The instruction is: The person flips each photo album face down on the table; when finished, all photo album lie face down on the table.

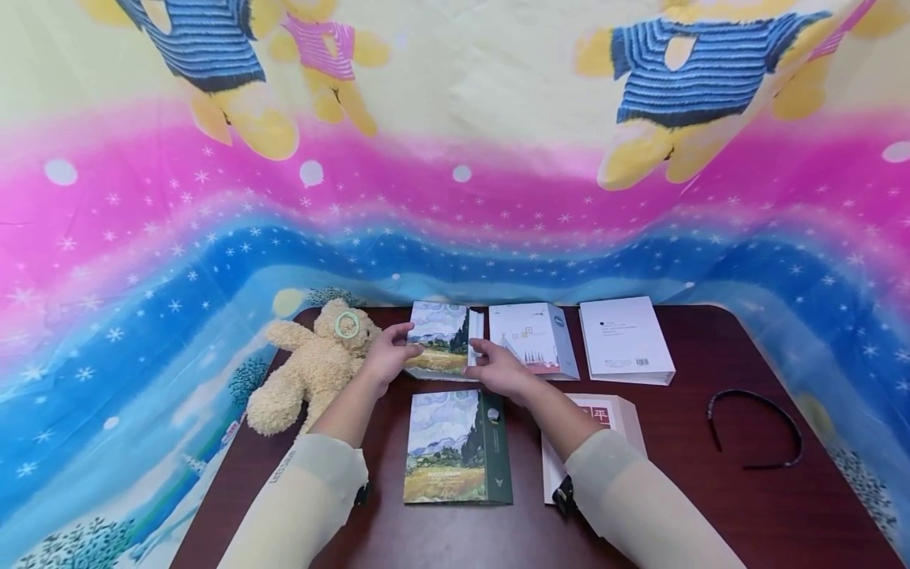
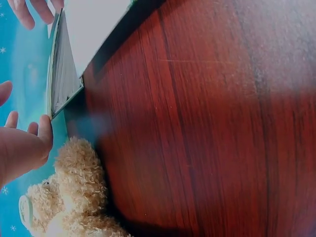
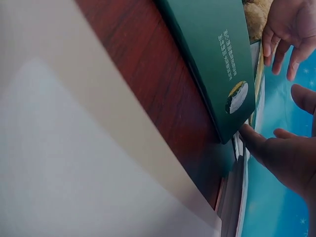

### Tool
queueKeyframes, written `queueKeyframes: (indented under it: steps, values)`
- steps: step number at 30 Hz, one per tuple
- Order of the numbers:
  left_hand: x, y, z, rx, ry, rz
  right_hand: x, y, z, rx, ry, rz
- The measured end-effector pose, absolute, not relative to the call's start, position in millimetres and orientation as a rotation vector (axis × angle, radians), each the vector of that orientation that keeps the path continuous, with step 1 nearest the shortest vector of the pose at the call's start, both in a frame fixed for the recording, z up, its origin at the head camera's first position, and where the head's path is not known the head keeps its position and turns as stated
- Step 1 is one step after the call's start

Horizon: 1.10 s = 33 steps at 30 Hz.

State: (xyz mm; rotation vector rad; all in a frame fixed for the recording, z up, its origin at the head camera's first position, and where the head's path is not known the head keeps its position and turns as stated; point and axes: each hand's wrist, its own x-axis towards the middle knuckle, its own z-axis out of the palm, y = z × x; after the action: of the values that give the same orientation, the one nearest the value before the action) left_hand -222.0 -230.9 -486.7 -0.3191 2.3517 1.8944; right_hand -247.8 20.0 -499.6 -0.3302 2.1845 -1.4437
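A book with a painted landscape cover [image 1: 441,332] lies at the back of the table, between my two hands. My left hand [image 1: 389,356] touches its left side with fingers mostly straight; in the left wrist view a fingertip meets the corner of the book [image 2: 64,74], whose page edges show. On the other side, my right hand [image 1: 501,367] touches the right edge with extended fingers. Nearer to me lies a photo album [image 1: 446,442] with a similar painting and a green spine [image 3: 212,54]. The far fingers are partly hidden in the head view.
A beige teddy bear [image 1: 313,379] lies left of my left hand. To the right are an illustrated white book [image 1: 529,332] and a plain white one [image 1: 626,340]. Under my right forearm is a pale book with red print [image 1: 629,423]. A dark headband [image 1: 757,395] lies far right.
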Motion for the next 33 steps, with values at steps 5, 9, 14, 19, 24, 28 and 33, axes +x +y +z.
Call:
queueKeyframes:
  steps: [5,9,14,19,24,28,33]
  values:
    - [-221,-231,-488,-0.342,2.363,1.876,-246,20,-500,-0.331,2.184,-1.435]
    - [-221,-231,-491,-0.358,2.366,1.866,-246,20,-501,-0.333,2.183,-1.429]
    - [-220,-232,-495,-0.326,2.331,1.897,-246,19,-502,-0.346,2.176,-1.421]
    - [-219,-230,-500,-0.332,2.291,1.866,-247,18,-502,-0.347,2.191,-1.405]
    - [-217,-228,-503,-0.356,2.268,1.846,-247,17,-507,-0.357,2.208,-1.392]
    - [-216,-227,-504,-0.358,2.275,1.843,-246,15,-509,-0.353,2.21,-1.389]
    - [-214,-227,-504,-0.377,2.278,1.848,-244,11,-508,-0.357,2.22,-1.376]
